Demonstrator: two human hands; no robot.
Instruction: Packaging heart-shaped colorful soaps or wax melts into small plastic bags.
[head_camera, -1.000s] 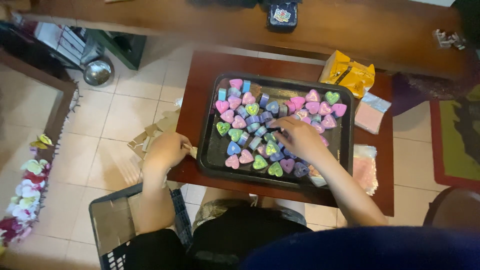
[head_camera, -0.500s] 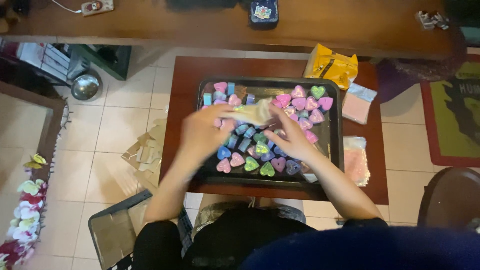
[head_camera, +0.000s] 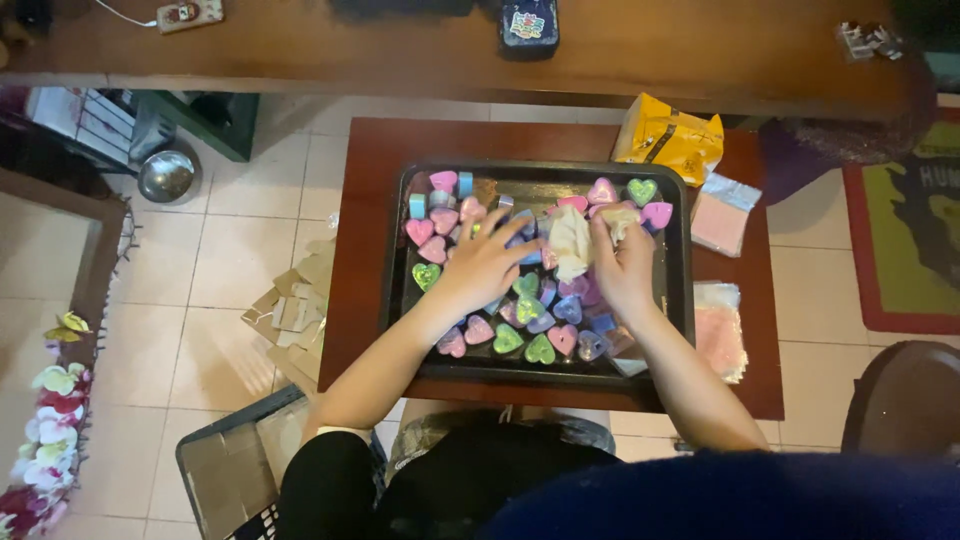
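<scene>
I count one dark tray (head_camera: 682, 300) on the red-brown worktop (head_camera: 360, 230), carrying roughly thirty heart-shaped pieces (head_camera: 540, 350); my hands hide some. Left hand (head_camera: 485, 265) rests spread on them, grasping nothing. Right hand (head_camera: 622, 265) pinches one pale cloth (head_camera: 570, 240). Tiled floor (head_camera: 240, 250) surrounds.

A single head-worn camera looks almost straight down from above the person, fairly far, taking in the whole dark rectangular metal tray (head_camera: 396, 300) on the small reddish-brown wooden table (head_camera: 362, 230) and surrounding pale tiled floor (head_camera: 235, 240).
</scene>
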